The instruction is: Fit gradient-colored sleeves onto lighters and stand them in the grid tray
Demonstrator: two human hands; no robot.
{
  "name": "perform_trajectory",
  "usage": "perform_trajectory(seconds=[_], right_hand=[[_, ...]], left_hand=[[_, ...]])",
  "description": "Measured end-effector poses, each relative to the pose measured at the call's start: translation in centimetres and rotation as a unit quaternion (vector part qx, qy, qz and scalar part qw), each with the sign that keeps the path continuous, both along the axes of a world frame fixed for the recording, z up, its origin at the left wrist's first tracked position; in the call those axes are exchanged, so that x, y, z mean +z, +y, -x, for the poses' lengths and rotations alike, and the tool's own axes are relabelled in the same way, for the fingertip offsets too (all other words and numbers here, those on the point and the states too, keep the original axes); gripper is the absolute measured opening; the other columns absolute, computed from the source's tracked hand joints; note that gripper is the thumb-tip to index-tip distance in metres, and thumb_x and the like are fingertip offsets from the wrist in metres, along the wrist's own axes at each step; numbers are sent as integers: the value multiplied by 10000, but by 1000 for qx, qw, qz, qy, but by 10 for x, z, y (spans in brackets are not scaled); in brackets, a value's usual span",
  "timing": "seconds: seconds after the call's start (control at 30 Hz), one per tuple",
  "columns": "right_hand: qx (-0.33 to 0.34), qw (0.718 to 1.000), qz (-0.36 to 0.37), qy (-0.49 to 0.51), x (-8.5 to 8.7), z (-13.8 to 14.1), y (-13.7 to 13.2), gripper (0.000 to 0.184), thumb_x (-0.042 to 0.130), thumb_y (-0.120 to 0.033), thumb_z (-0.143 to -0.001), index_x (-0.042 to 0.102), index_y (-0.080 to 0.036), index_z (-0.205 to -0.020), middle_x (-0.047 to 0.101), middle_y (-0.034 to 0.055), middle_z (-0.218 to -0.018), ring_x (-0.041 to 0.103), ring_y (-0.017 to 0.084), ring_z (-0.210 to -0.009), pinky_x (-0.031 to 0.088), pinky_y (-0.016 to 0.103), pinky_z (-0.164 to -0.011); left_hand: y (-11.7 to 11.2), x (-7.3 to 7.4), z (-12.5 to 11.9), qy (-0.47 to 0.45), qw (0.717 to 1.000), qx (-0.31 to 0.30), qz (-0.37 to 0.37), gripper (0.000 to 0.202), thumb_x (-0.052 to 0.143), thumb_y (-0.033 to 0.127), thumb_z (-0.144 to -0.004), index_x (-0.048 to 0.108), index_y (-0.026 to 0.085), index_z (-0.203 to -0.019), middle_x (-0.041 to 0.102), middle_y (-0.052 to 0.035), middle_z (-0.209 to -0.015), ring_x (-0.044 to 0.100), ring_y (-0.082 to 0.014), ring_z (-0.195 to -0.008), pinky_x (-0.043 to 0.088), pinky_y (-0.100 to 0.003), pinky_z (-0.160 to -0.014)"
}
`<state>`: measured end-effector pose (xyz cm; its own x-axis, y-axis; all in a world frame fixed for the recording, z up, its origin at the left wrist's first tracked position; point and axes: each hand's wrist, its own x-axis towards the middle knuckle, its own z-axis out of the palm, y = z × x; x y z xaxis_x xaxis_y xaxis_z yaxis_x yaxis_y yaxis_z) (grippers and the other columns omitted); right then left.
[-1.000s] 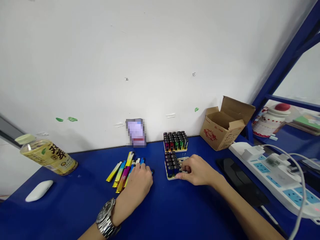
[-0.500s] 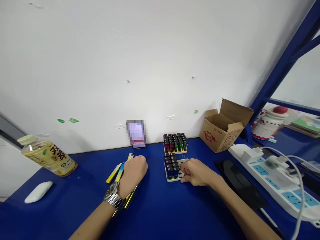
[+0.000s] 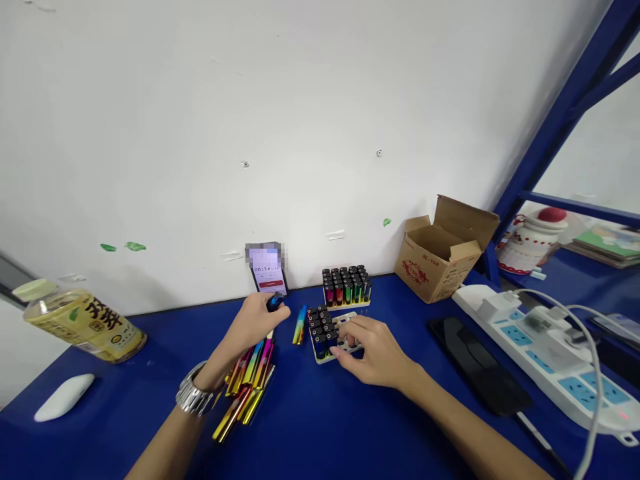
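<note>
My left hand [image 3: 255,323] is closed around a blue lighter [image 3: 274,302] with a dark top, in front of the phone. Below that hand lies a loose pile of shiny multicoloured lighters [image 3: 244,403]. A single blue-and-yellow lighter [image 3: 300,325] rests between the pile and the white holed tray [image 3: 326,360]. Black-topped lighters [image 3: 320,333] stand upright in the left part of this tray. My right hand [image 3: 373,350] grips the tray's right part, fingers curled over the holes and thumb at the front; its fingertips are partly hidden.
Behind stands a second tray [image 3: 350,307] of upright lighters. A phone [image 3: 267,270] showing a timer leans on the wall. An open carton [image 3: 425,270], black phone [image 3: 480,367] and power strip [image 3: 545,367] are at right; a bottle [image 3: 85,323] and white mouse [image 3: 65,398] at left.
My left hand has lifted off the pile with a lighter in it. The front tray has shifted left under my right hand. One lighter now lies apart beside it.
</note>
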<state>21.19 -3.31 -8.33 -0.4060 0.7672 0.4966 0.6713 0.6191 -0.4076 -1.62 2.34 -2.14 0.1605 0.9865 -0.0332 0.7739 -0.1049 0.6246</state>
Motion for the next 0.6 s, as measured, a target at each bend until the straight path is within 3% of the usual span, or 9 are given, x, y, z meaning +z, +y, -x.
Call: perform_trajectory(seconds=[0.1, 0.23, 0.33, 0.43, 0.6], right_hand=[[17, 997, -63, 45, 0, 11, -7, 152, 523, -258, -830, 541, -169, -708, 543, 4, -622, 481, 127, -563, 345, 240, -555], [12, 995, -86, 40, -4, 15, -7, 173, 506, -229, -841, 530, -171, -679, 533, -3, -594, 467, 121, -535, 333, 241, -535], [11, 996, -82, 34, -7, 12, -4, 175, 495, -223, -846, 529, -175, -681, 530, -7, -589, 465, 119, -528, 335, 238, -531], [13, 996, -81, 28, -8, 10, -2, 175, 486, -226, -847, 533, -180, -685, 528, -10, -583, 459, 116, -518, 326, 239, -522], [14, 998, -58, 33, -7, 9, -4, 211, 478, -228, -855, 530, -181, -656, 534, -5, -561, 462, 112, -501, 333, 239, -511]], left_hand=[[-2, 0, -4, 86, 995, 7, -49, 154, 457, 291, -731, 453, 195, -611, 481, 29, -548, 479, -130, -530, 316, -231, -502], [2, -18, -16, 255, 966, -7, -33, 197, 452, 318, -822, 589, 189, -884, 676, -84, -859, 641, -245, -816, 424, -289, -637], [6, -35, -24, 272, 962, -25, -27, 256, 472, 347, -849, 584, 188, -1016, 670, -119, -984, 641, -283, -932, 457, -334, -714], [8, -43, -29, 279, 959, -47, -21, 239, 517, 316, -836, 587, 199, -1033, 646, -120, -1071, 627, -274, -995, 464, -333, -761], [13, -39, -28, 282, 959, -41, -5, 189, 538, 314, -804, 627, 175, -895, 677, -129, -974, 641, -282, -953, 458, -314, -724]])
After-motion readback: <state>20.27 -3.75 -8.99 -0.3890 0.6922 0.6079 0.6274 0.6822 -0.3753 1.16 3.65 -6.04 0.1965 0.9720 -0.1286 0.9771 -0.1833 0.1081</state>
